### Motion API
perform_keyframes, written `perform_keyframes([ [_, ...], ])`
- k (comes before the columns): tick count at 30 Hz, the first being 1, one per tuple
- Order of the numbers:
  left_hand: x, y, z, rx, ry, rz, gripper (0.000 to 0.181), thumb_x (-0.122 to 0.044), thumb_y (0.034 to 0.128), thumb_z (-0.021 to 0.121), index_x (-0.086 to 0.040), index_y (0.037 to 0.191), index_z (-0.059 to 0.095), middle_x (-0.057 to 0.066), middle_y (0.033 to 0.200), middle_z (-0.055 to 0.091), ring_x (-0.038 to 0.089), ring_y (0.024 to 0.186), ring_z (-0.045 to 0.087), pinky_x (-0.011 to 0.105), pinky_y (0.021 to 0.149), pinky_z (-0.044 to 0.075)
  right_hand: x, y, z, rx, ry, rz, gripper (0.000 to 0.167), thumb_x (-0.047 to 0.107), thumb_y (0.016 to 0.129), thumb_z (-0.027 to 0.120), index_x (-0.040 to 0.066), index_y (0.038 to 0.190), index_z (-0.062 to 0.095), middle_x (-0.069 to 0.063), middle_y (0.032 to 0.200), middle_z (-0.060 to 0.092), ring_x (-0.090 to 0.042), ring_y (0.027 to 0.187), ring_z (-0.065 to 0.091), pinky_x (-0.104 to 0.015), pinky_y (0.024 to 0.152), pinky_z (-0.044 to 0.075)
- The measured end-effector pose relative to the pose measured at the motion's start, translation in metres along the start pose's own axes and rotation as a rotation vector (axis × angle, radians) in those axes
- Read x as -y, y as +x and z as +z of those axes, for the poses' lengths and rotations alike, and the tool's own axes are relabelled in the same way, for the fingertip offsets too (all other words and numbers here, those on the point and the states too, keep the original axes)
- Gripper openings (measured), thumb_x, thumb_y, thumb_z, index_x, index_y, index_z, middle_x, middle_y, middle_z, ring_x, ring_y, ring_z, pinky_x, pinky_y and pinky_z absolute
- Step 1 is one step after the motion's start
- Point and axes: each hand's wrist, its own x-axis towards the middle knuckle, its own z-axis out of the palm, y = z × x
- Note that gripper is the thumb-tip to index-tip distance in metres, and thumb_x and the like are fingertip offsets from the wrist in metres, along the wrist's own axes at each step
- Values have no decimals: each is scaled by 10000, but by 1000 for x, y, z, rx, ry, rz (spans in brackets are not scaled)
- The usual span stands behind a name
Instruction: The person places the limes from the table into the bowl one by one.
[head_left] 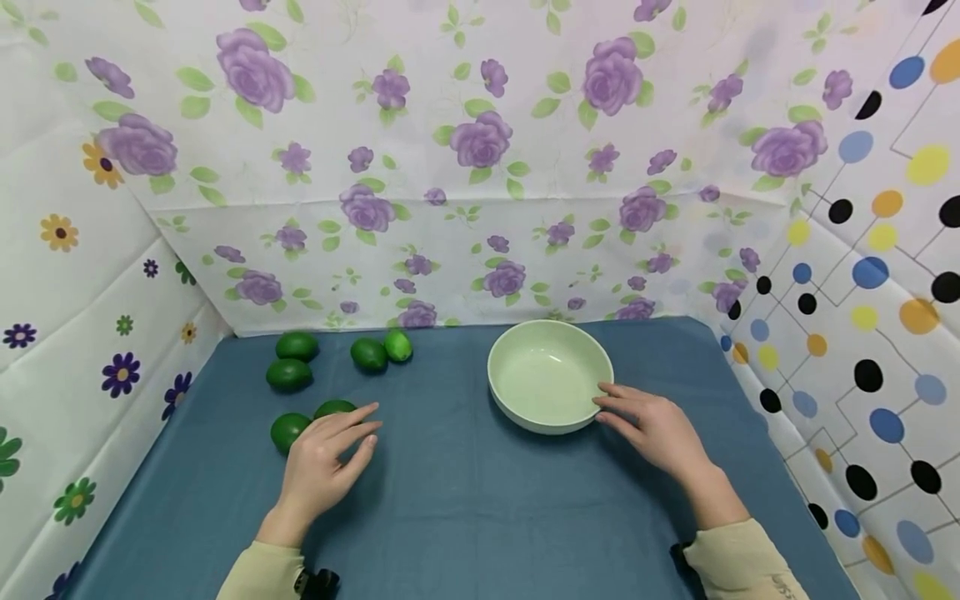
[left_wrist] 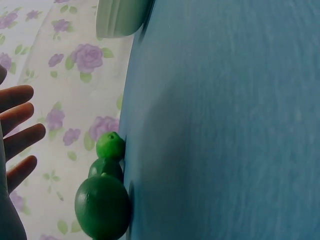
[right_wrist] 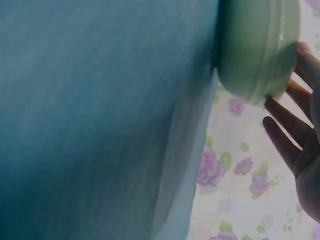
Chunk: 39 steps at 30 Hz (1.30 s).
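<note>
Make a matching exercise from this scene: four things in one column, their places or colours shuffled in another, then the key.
1. bowl
2. left hand
3. right hand
4. tablecloth

A. at the bowl's rim
B. blue
C. pale green
D. near two green fruits

Pairs: 1-C, 2-D, 3-A, 4-B.

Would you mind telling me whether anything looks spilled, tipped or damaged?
Nothing stands out: the bowl sits upright, with no spill or crack visible, and the green fruits look whole, though the left hand partly hides one.
</note>
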Motion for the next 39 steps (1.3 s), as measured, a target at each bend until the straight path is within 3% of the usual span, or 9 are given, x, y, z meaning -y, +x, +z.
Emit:
perform_keyframes([
  [12,-5,1,2,9,25,-19,220,-120,867,849,-95,1085,862,58,1260,775,262,1036,765,446,934,575,3,11,-10,112,48,101,295,284,958,836,168,1229,836,-45,1367,727,-269,1168,737,-463,842,629],
  [21,-8,4,1,17,38,-29,205,-125,866,853,-115,1071,865,49,1210,792,249,995,774,464,885,597,13,21,-18,177,-30,165,273,295,959,834,169,1201,847,-62,1362,729,-314,1192,722,-527,918,606],
  [29,-5,7,2,8,42,-38,206,-138,871,852,-112,1075,863,57,1207,792,249,962,779,485,807,620,17,22,-18,183,-9,219,276,287,957,837,163,1203,847,-69,1359,731,-329,1220,708,-543,955,591],
  [33,0,8,2,9,51,-59,311,-167,891,845,-81,1190,829,107,1368,722,326,1134,731,563,898,584,17,18,-15,161,14,230,285,285,955,839,167,1215,843,-56,1362,730,-320,1214,713,-539,946,595],
  [35,3,9,2,9,50,-64,379,-241,947,812,-68,1283,790,142,1479,644,389,1262,658,621,976,528,17,17,-14,149,20,226,286,284,953,841,169,1216,843,-48,1361,730,-312,1204,718,-533,936,599],
  [39,6,8,1,17,54,-77,514,-245,946,811,-62,1415,710,179,1588,532,457,1402,529,699,1050,429,17,17,-13,132,19,210,281,275,945,848,166,1204,847,-43,1351,736,-300,1184,728,-523,924,605],
])
